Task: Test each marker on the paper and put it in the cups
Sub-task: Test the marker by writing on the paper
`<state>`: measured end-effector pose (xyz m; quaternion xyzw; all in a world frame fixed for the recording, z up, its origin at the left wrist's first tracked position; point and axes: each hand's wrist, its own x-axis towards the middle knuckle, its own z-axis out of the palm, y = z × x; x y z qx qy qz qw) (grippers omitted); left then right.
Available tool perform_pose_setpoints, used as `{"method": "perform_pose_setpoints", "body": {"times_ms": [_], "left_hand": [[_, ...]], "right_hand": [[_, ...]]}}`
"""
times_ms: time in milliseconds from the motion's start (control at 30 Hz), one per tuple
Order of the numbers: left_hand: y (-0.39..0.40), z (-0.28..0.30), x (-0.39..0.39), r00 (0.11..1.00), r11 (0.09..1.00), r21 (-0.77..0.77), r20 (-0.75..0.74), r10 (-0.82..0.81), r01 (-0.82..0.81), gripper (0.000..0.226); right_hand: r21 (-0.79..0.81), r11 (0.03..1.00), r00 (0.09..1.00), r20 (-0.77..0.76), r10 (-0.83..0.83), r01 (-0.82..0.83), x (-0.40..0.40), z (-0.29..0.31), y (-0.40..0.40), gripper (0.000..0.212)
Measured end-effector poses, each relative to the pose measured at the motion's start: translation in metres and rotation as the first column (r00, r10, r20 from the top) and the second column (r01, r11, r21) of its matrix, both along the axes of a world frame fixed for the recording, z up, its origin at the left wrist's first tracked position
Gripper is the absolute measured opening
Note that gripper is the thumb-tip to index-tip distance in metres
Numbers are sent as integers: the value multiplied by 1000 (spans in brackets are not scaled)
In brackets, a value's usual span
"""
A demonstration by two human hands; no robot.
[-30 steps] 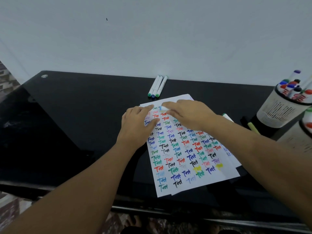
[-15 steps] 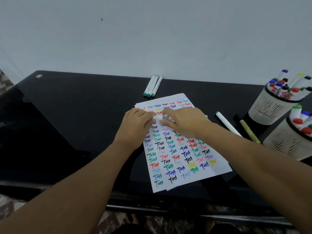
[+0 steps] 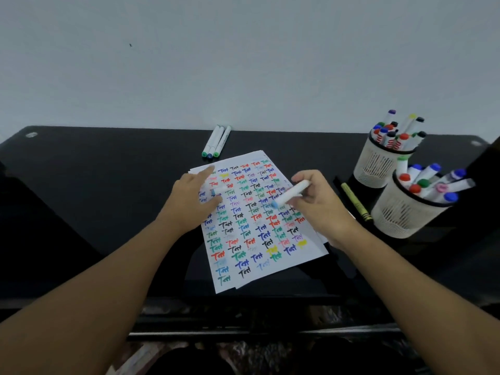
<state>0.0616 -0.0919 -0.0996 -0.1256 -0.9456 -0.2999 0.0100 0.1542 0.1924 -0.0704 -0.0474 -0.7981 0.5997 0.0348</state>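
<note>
A white paper [image 3: 295,262] covered with coloured "Test" words lies on the black table. My right hand [image 3: 320,212] grips a white marker [image 3: 293,192], uncapped, its light-blue tip pointing down-left just above the paper's middle. My left hand [image 3: 188,203] rests on the paper's left edge and pinches the marker's cap [image 3: 219,190] between thumb and fingers. Two white mesh cups stand at the right, the far cup [image 3: 377,165] and the near cup [image 3: 400,216], each holding several markers.
Three capped markers [image 3: 216,142] lie side by side behind the paper, near the wall. An olive-yellow marker [image 3: 354,203] lies on the table between the paper and the cups. The table's front edge [image 3: 243,301] runs just below the paper.
My hands were joined on the marker over the paper's top. They have pulled apart: the cap stayed in my left hand and my right hand drew the marker to the right.
</note>
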Motion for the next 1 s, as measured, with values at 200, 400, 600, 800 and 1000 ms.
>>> {"method": "perform_pose_setpoints", "body": {"times_ms": [200,400,600,800,1000], "left_hand": [[12,3,50,986,960,-227,65,-154,165,83],[15,-7,65,992,964,-236,48,-116,124,80],[16,-7,64,995,968,-230,34,-97,103,90],[17,-7,65,995,972,-215,29,-92,96,93],[17,-10,64,995,966,-239,22,-99,102,95]], "right_hand": [[-154,986,989,-123,-86,67,24,-4,7,15],[-32,985,977,-124,-173,170,47,-20,12,19],[110,984,974,-194,-117,140,66,-22,21,3],[99,975,975,-112,-190,201,69,-26,20,8],[146,974,984,-64,-164,172,67,-25,22,11]]}}
